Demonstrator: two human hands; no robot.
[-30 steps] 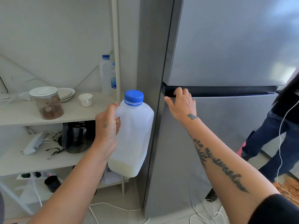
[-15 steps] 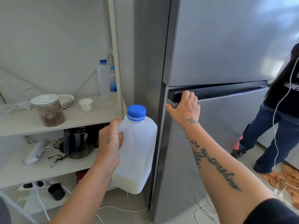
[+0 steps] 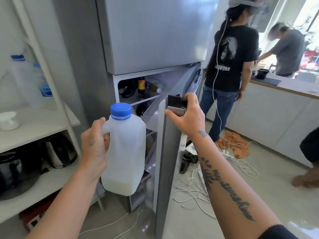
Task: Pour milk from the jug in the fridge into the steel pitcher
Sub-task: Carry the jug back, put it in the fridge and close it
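My left hand (image 3: 94,149) grips the handle of a translucent milk jug (image 3: 125,152) with a blue cap; a little milk lies at its bottom. The jug is upright, in front of the open lower compartment of the grey fridge (image 3: 151,35). My right hand (image 3: 187,116) grips the top handle edge of the lower fridge door (image 3: 166,161), which stands swung open towards me. Inside, a shelf holds a dark bottle (image 3: 141,85) and other items. No steel pitcher is in view.
A white shelf unit (image 3: 39,125) stands left with water bottles (image 3: 25,80), a small white cup and a black kettle (image 3: 58,152) below. White cables (image 3: 195,188) lie tangled on the floor. A person (image 3: 229,66) stands right of the fridge; another works at the counter (image 3: 283,88).
My right hand has pulled the lower fridge door from shut to wide open. The jug in my left hand stays at the fridge front. My view has turned right, showing the people.
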